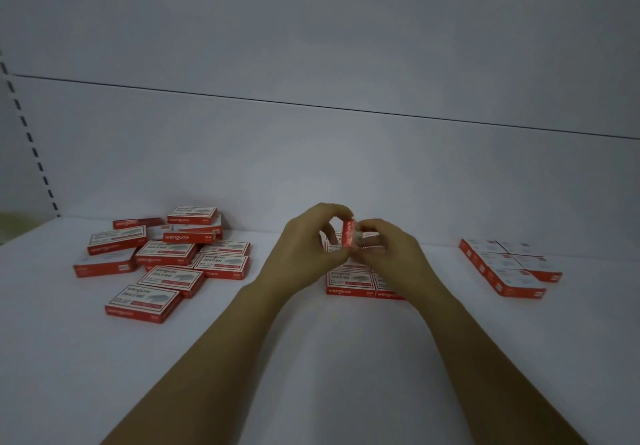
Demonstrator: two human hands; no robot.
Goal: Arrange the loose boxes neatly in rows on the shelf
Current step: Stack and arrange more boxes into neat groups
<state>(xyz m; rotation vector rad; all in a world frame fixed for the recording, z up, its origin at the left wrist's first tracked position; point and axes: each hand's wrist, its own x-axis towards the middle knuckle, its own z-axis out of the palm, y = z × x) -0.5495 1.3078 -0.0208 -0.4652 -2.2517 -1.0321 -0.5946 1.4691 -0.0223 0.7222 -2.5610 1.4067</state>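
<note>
Shelf (311, 358) is white and fills most of the view. Messy pile of red-and-white boxes (162, 261) sits at 9 o'clock, a tidy block (509, 264) at 3 o'clock, and another row (349, 282) is dead centre under the hands. Left hand (304, 250) and right hand (391, 254) both pinch one small box (349, 233), held on end just above that row.

Both hands hold one small red box (349, 233) up on end above the white shelf (311, 358): the left hand (304, 247) and the right hand (388, 250) pinch it. Under them lies a neat block of boxes (349, 283). A loose heap (162, 257) lies left, another tidy group (509, 266) right.
</note>
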